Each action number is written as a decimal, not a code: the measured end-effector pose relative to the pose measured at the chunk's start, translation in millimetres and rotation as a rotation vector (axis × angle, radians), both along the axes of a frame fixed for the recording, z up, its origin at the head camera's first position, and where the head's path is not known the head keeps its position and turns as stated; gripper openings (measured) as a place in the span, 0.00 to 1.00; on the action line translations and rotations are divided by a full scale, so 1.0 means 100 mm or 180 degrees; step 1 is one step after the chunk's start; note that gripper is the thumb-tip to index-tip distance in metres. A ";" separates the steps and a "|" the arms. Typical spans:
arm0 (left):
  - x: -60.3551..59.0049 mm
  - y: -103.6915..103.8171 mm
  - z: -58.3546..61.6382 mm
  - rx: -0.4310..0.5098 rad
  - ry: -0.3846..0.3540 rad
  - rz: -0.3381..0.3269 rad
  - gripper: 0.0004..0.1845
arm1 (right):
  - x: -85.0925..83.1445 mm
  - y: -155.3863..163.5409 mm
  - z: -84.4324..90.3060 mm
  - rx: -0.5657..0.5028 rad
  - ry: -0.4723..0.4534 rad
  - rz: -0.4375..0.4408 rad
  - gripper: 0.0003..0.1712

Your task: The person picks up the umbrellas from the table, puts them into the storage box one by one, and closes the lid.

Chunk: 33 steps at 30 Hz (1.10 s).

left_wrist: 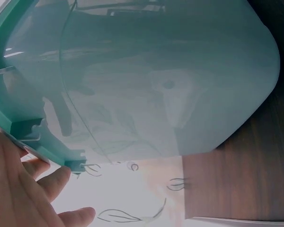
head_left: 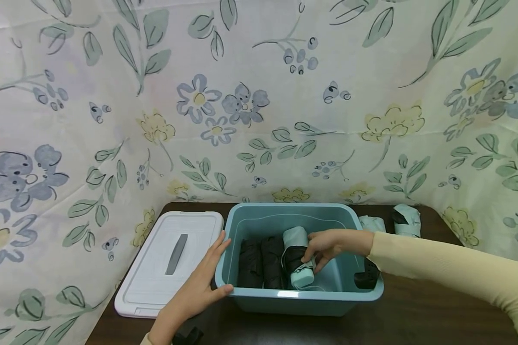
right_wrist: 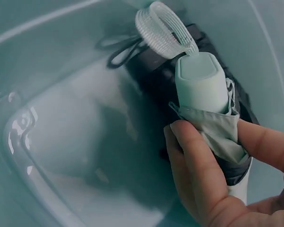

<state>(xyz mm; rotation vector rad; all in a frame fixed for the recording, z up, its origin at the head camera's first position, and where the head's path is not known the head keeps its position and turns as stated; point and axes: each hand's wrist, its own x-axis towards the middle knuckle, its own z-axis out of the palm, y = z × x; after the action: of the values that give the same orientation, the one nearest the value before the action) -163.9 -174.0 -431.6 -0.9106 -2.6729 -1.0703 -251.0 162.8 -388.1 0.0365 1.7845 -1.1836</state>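
A teal plastic bin (head_left: 341, 294) stands on a dark wooden table. Inside lie two black folded umbrellas (head_left: 261, 261) and a mint-green folded umbrella (head_left: 298, 254). My right hand (head_left: 328, 247) reaches into the bin and grips the mint umbrella (right_wrist: 203, 90) near its handle, which has a looped wrist strap (right_wrist: 163, 28). My left hand (head_left: 200, 282) holds the bin's left front corner, thumb on the rim. In the left wrist view the fingers (left_wrist: 52, 182) lie against the bin's outer wall (left_wrist: 170, 80).
A white lid (head_left: 168, 261) with a grey handle lies left of the bin. Behind the bin on the right lie two more mint umbrellas (head_left: 406, 220). A black object (head_left: 367, 275) sits beside the bin's right edge. Floral cloth hangs all around.
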 end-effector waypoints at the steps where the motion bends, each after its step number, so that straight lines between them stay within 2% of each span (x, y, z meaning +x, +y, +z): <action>1: 0.00 0.00 0.00 0.0007 -0.0007 -0.0004 0.47 | 0.00 0.01 -0.02 -0.0001 -0.0004 0.0024 0.60; 5: -0.01 0.01 -0.02 0.0015 -0.0026 -0.0004 0.47 | 0.00 0.02 -0.08 0.0053 0.0058 0.0036 0.60; 10: -0.01 0.02 -0.04 0.0043 -0.0023 -0.0004 0.47 | 0.04 -0.01 -0.10 0.0138 0.0112 -0.0093 0.57; 16: -0.02 0.03 -0.05 0.0110 -0.0042 -0.0034 0.47 | 0.06 -0.01 -0.23 0.0242 0.0168 -0.0076 0.54; 21: -0.02 0.01 -0.06 0.0113 -0.0025 -0.0015 0.47 | 0.06 -0.07 -0.24 0.0327 0.0243 -0.0024 0.38; 23: -0.02 0.01 -0.05 0.0119 -0.0029 -0.0008 0.47 | 0.06 -0.10 -0.24 0.0372 0.0240 -0.0039 0.36; 28: -0.02 0.01 -0.05 0.0139 -0.0002 -0.0012 0.48 | 0.05 -0.16 -0.26 0.0508 0.0227 0.0000 0.47; 31: -0.02 0.01 -0.05 0.0142 0.0007 -0.0019 0.48 | 0.03 -0.18 -0.29 0.0642 0.0250 0.0088 0.47; 33: -0.02 0.01 -0.05 0.0155 -0.0004 -0.0018 0.48 | 0.02 -0.20 -0.30 0.0745 0.0313 0.0158 0.44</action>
<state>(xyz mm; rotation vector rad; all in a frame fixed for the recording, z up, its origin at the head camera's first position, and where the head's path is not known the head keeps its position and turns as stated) -165.7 -172.9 -436.8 -0.9095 -2.6345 -1.1320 -249.4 142.7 -418.4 0.0715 1.9921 -0.9510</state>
